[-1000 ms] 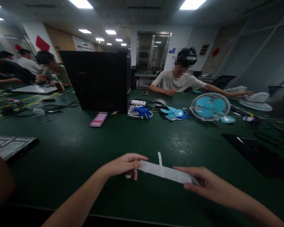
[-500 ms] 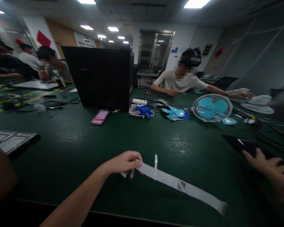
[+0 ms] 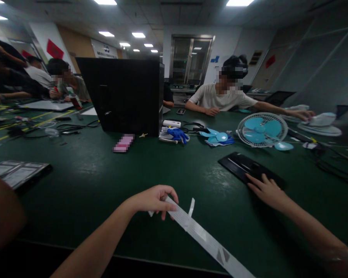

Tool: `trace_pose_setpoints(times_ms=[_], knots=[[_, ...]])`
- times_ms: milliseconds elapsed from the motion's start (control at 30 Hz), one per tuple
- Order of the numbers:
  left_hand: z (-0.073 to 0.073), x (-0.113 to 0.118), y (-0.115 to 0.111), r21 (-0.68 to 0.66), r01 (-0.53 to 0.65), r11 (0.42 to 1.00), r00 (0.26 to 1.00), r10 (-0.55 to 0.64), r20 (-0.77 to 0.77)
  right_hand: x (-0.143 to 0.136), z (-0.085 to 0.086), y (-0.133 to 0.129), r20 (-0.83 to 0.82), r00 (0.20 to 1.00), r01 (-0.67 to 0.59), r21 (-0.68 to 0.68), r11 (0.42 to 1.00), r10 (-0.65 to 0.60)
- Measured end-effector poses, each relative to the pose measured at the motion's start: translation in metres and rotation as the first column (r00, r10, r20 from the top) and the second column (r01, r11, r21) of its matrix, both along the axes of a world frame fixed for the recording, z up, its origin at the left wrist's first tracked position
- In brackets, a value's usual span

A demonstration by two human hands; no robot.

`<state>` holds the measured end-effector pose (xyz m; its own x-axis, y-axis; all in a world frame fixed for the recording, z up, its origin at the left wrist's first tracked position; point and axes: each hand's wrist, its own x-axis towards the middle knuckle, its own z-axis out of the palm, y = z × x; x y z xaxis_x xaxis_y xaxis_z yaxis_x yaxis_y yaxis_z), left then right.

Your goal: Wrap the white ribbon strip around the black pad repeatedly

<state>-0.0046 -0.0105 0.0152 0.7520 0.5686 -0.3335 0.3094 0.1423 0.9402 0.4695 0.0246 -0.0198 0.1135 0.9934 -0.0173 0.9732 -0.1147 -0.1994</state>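
My left hand point(image 3: 155, 202), low in the middle, pinches one end of a white flat ribbon cable point(image 3: 201, 233) between thumb and fingers. The cable slants down to the right and leaves the frame at the bottom. A short white tab sticks up from it, and a grey patch shows farther along. To the right, a flat black panel point(image 3: 234, 164) with a shiny strip lies at table height. My right hand point(image 3: 268, 193) rests on its near edge with fingers spread; the underside of that hand is hidden.
A black computer case point(image 3: 121, 92) stands behind. Near it are a pink phone point(image 3: 124, 143), keys point(image 3: 144, 135) and blue gloves point(image 3: 176, 135). Light-blue fan blades point(image 3: 213, 137) and a caged fan point(image 3: 262, 130) stand right. Hard drives point(image 3: 23, 172) lie left. A co-worker point(image 3: 220, 96) sits opposite.
My right hand and the black panel have moved left from the right edge toward the middle. The ribbon cable's free end has swung downward out of view; my left hand keeps its hold.
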Motion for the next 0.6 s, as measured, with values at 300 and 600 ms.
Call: trace_pose_setpoints(times_ms=[300, 600], knots=[[-0.004, -0.003, 0.002, 0.081, 0.024, 0.996, 1.000, -0.023, -0.020, -0.147, 0.027, -0.050, -0.031, 0.812, -0.579, -0.161, 0.799, 0.582], [-0.002, 0.001, 0.002, 0.096, -0.115, 0.989, 0.993, 0.116, -0.005, -0.173, 0.059, -0.082, -0.296, 0.717, -0.685, -0.132, 0.717, 0.630]])
